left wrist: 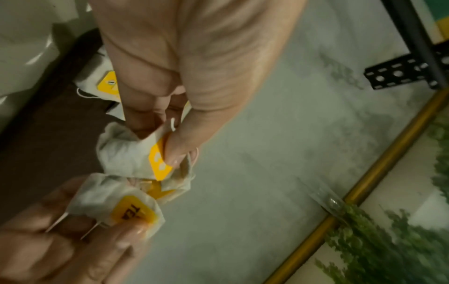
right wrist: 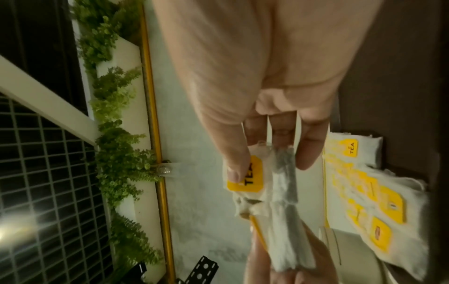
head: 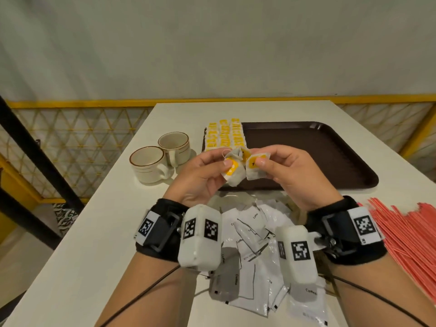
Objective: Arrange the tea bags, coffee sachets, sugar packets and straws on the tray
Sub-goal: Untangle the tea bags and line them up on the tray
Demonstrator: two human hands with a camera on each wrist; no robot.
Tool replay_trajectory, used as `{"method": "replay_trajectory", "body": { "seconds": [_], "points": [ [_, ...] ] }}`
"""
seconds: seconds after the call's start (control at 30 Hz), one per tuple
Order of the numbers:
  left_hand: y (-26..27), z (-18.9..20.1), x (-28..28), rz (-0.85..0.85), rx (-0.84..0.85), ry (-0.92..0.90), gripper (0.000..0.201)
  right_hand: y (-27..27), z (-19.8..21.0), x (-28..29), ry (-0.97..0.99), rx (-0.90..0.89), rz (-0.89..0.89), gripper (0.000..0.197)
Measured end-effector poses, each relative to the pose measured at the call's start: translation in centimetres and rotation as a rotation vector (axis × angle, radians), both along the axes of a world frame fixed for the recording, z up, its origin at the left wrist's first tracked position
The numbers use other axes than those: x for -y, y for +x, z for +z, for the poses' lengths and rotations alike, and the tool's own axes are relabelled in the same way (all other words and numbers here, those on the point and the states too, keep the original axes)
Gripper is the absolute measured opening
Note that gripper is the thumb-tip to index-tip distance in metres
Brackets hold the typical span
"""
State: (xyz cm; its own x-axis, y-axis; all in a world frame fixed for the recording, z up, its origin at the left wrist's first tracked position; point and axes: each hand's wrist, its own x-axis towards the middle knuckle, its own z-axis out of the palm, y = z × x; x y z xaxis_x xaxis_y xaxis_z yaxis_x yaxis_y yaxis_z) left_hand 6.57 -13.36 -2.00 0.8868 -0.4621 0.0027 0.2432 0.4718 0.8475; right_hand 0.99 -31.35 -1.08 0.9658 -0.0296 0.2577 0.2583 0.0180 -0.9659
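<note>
Both hands are raised over the near left edge of the brown tray (head: 330,149). My left hand (head: 225,159) pinches a crumpled white tea bag (head: 232,172) with a yellow tag (left wrist: 159,163) between thumb and fingers. My right hand (head: 263,156) pinches a second tea bag (head: 256,171), thumb on its yellow "TEA" tag (right wrist: 245,174). The two bags touch. Several tea bags (head: 224,135) lie in rows at the tray's left end. White coffee sachets (head: 252,256) lie in a loose pile under my wrists. Red straws (head: 405,232) lie at the right.
Two cream cups (head: 147,164) (head: 174,145) stand left of the tray on the white table (head: 94,232). The rest of the tray surface is bare. A yellow railing (head: 70,103) runs behind the table, which ends close at the left.
</note>
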Motion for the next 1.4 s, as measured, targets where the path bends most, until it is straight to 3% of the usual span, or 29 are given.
{"method": "replay_trajectory", "body": {
  "seconds": [0.17, 0.27, 0.33, 0.47, 0.6, 0.8, 1.1, 1.3, 1.4],
  "points": [
    [-0.2, -0.2, 0.1, -0.059, 0.005, 0.014, 0.028, 0.4, -0.6, -0.2, -0.092, 0.054, -0.119, 0.016],
    [-0.4, 0.0, -0.4, -0.052, 0.105, 0.166, 0.037, 0.5, -0.5, 0.2, -0.06, 0.087, -0.236, 0.016],
    [-0.2, -0.2, -0.8, 0.05, 0.188, 0.298, 0.044, 0.4, -0.1, 0.8, -0.081, 0.133, -0.264, 0.016],
    [0.4, -0.7, -1.2, 0.259, 0.326, 0.418, 0.044, -0.8, 1.3, 1.7, -0.258, 0.132, -0.063, 0.015],
    [0.1, -0.3, -1.0, 0.294, 0.365, 0.425, 0.042, -1.6, 1.7, 1.3, -0.278, -0.009, 0.195, 0.025],
    [-0.7, 0.0, 0.0, 0.173, 0.315, 0.408, 0.041, -0.9, 0.8, 0.3, -0.425, 0.035, 0.086, 0.015],
    [-1.2, 0.0, 0.8, 0.124, 0.241, 0.249, 0.025, -0.1, -0.2, 0.1, -0.24, -0.002, -0.062, 0.012],
    [-1.3, -0.4, 0.9, 0.034, 0.33, 0.423, 0.032, 0.1, -0.5, 0.0, -0.161, -0.019, -0.084, 0.011],
    [-1.1, -0.7, 0.8, 0.105, 0.354, 0.481, 0.023, 0.2, -0.7, 0.1, -0.172, -0.015, -0.139, 0.008]
  ]
}}
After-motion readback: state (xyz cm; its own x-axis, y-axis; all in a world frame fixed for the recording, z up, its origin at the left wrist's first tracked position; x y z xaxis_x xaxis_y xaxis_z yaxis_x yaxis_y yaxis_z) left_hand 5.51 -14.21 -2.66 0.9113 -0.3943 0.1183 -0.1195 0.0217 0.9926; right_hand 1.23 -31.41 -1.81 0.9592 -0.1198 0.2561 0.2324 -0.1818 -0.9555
